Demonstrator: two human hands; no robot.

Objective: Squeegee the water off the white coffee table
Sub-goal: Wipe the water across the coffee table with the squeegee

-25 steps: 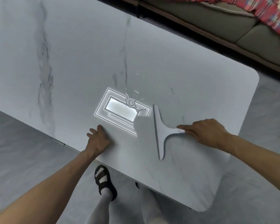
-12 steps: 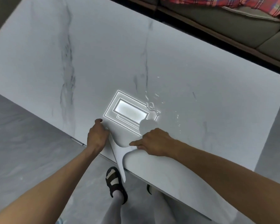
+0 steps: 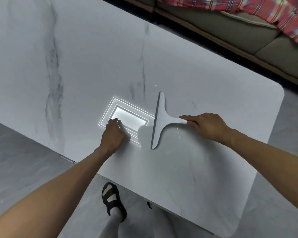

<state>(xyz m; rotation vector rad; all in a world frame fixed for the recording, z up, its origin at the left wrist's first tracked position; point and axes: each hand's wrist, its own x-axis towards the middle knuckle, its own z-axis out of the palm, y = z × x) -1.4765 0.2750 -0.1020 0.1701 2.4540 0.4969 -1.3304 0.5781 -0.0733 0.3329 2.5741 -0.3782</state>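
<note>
The white marble-veined coffee table (image 3: 76, 57) fills most of the head view. A white T-shaped squeegee (image 3: 159, 120) lies with its blade flat on the top, right of a bright ceiling-light reflection (image 3: 127, 121). My right hand (image 3: 205, 125) grips the squeegee's handle, index finger stretched along it. My left hand (image 3: 113, 133) rests on the table over the reflection's left part, fingers loosely curled, holding nothing. A few tiny droplets (image 3: 178, 133) glint below the handle; no puddle shows.
A grey sofa (image 3: 230, 31) with a red plaid cloth (image 3: 291, 18) runs along the table's far side. The table's rounded right corner (image 3: 280, 93) and near edge border grey floor. My sandalled foot (image 3: 113, 200) stands just below the near edge.
The squeegee has travelled from the table's near edge back out to the right of the reflection. My left hand moved from the edge onto the reflection. The puddle beside the reflection no longer shows.
</note>
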